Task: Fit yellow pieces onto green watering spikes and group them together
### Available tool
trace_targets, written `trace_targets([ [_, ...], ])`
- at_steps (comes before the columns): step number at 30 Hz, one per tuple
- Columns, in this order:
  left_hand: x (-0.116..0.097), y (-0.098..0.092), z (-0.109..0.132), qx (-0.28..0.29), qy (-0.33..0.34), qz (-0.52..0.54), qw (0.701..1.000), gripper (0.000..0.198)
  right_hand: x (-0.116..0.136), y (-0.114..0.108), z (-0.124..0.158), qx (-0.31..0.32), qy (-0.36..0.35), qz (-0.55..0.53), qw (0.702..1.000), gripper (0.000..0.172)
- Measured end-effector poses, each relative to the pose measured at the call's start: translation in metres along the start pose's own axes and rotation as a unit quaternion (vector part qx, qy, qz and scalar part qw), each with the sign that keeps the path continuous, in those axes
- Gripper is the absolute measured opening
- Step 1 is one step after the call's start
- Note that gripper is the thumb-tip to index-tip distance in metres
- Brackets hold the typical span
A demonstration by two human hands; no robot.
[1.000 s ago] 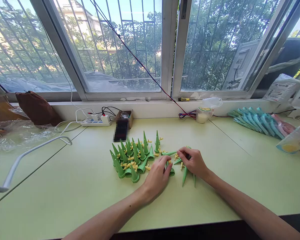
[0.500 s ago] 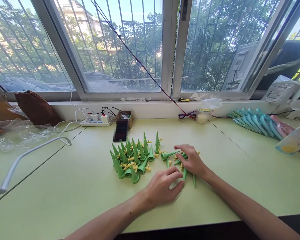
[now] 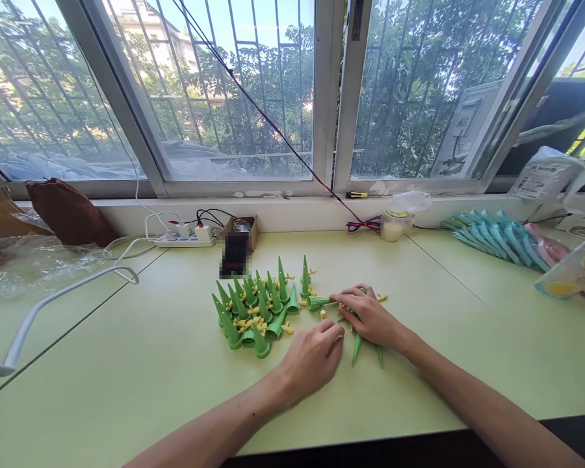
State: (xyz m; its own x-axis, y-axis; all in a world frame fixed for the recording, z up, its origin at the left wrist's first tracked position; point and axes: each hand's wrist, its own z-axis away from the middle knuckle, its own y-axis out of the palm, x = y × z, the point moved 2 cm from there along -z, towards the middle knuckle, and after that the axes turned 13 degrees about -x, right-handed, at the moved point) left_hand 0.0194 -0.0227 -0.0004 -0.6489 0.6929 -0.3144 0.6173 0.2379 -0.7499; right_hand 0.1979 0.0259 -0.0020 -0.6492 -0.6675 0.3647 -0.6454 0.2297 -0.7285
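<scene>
Closest to the front edge of the table (image 3: 175, 383), the left hand (image 3: 312, 357) is loosely curled; I can't tell whether it pinches anything. Just beyond, to its right, the right hand (image 3: 373, 317) bends low over loose cones (image 3: 356, 351), its grip hidden. A lying green cone (image 3: 316, 303) rests ahead of the left hand, long axis sideways, its slim tip by the right fingertips, so that hand is nearer. It tapers from a wide base; leftward, standing cones (image 3: 261, 343) crowd among yellow pieces (image 3: 286, 329).

L hand (image 3: 314, 357) less spread vs prev
</scene>
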Motion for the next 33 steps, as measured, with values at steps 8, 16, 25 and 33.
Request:
trace_targets([
  [8, 0.0, -0.006, 0.0, 0.001, -0.028, -0.065, 0.998, 0.022, 0.0, -0.001, 0.0, -0.025, 0.0, -0.014, 1.0, 0.035],
  [16, -0.007, -0.005, 0.001, 0.034, -0.017, -0.088, 0.995, 0.023, -0.003, 0.0, 0.0, -0.035, 0.015, -0.01, 0.999, 0.026],
  [25, -0.003, -0.011, -0.005, 0.067, -0.117, -0.157, 0.978, 0.021, -0.004, -0.001, 0.001, -0.011, -0.007, 0.007, 1.0, 0.038],
  [33, 0.0, -0.011, -0.007, 0.061, -0.138, -0.139, 0.979, 0.019, -0.017, -0.005, -0.003, -0.147, 0.036, 0.006, 0.988, 0.025],
])
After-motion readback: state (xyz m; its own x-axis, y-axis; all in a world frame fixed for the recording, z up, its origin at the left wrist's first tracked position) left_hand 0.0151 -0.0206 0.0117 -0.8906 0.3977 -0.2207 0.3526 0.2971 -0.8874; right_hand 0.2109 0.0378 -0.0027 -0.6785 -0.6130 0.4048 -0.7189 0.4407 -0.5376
